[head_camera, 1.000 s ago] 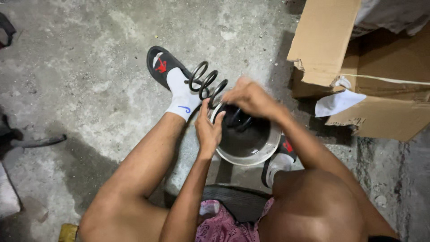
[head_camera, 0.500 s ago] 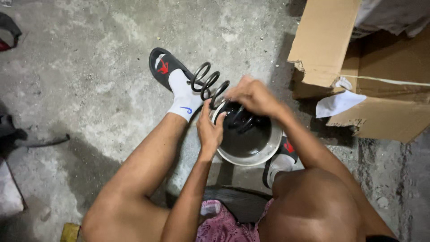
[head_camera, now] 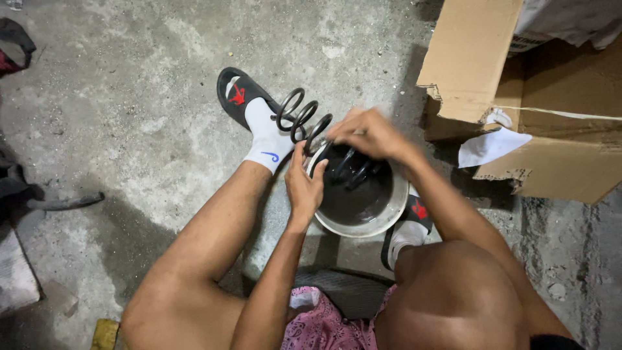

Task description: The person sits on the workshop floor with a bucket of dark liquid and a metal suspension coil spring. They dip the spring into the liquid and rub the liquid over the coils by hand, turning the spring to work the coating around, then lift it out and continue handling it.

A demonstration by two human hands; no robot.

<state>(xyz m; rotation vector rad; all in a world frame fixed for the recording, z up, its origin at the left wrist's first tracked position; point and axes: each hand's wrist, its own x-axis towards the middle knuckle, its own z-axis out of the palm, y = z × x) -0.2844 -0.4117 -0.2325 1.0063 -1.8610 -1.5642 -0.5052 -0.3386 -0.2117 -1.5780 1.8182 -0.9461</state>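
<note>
Coil spring (head_camera: 303,120) half in metal bowl (head_camera: 363,227); right hand (head_camera: 366,133) fingers grasping coil, left hand (head_camera: 303,185) fingers gripping bowl rim.

Dim, flat overhead light, soft shadows beneath the person, slight blur.

We count one black coil spring (head_camera: 303,120), partly dipped into one round metal basin (head_camera: 363,227). Hands at work: two, a left hand (head_camera: 303,185) and a right hand (head_camera: 366,134). Black slide sandals: two, one at the upper left (head_camera: 234,94) and one by the basin (head_camera: 414,210). White socks: two (head_camera: 265,139) (head_camera: 403,238). Torn cardboard boxes: one (head_camera: 518,97). White paper scraps on that box: one (head_camera: 489,146).
</note>
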